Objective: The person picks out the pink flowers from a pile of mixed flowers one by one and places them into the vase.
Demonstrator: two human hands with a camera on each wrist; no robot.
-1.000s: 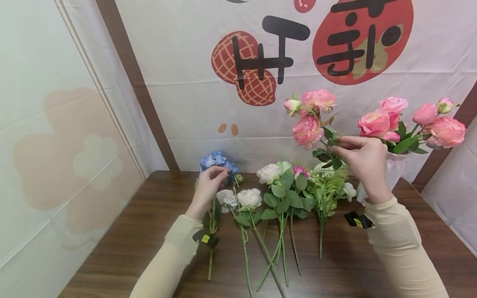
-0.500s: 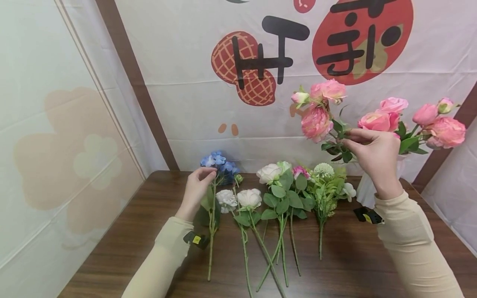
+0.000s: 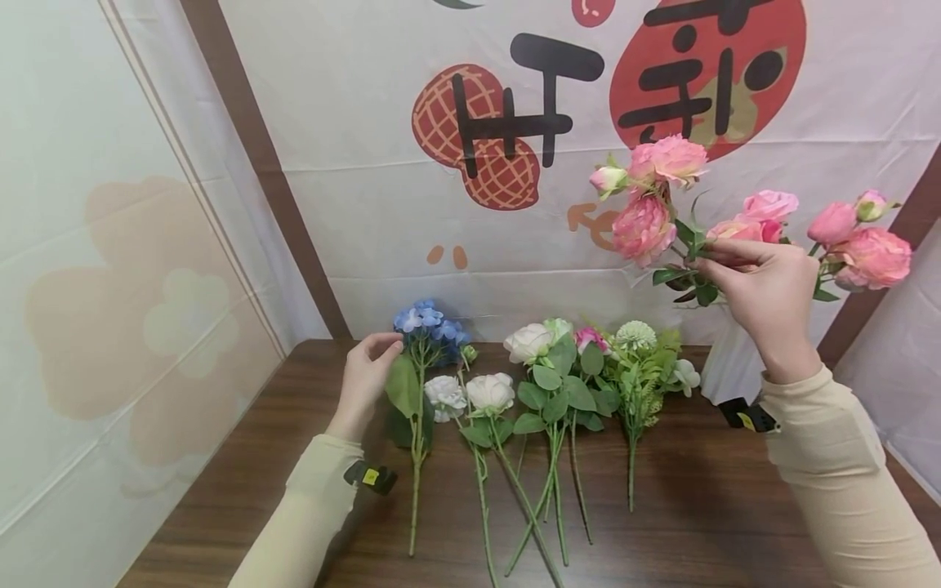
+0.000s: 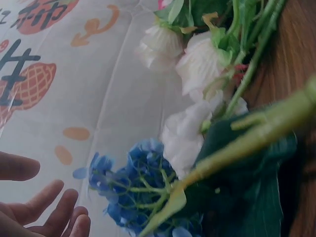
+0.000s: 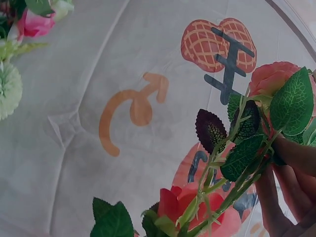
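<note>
My right hand (image 3: 775,298) pinches the stem of a spray of pink peonies (image 3: 643,230) with thumb and fingertips, holding it up above the table. In the right wrist view the fingers (image 5: 284,185) lie against the stem below the green leaves (image 5: 244,158). Behind that hand stands a white vase (image 3: 731,369) with other pink flowers (image 3: 871,257) in it, partly hidden by the hand. My left hand (image 3: 365,377) hovers beside a blue hydrangea (image 3: 425,320) on the table. The left wrist view has its thumb and fingers (image 4: 59,212) apart, with nothing between them.
White roses (image 3: 490,394) with crossing green stems lie across the middle of the brown table (image 3: 706,514). Right of them are a green fern-like sprig (image 3: 634,392) and a pale green ball-shaped flower (image 3: 636,335). A printed cloth (image 3: 353,188) hangs behind the table.
My right hand has carried the pink peonies up and to the right, toward the vase. The left hand has drawn away leftward from the blue hydrangea, uncovering its stem and leaves.
</note>
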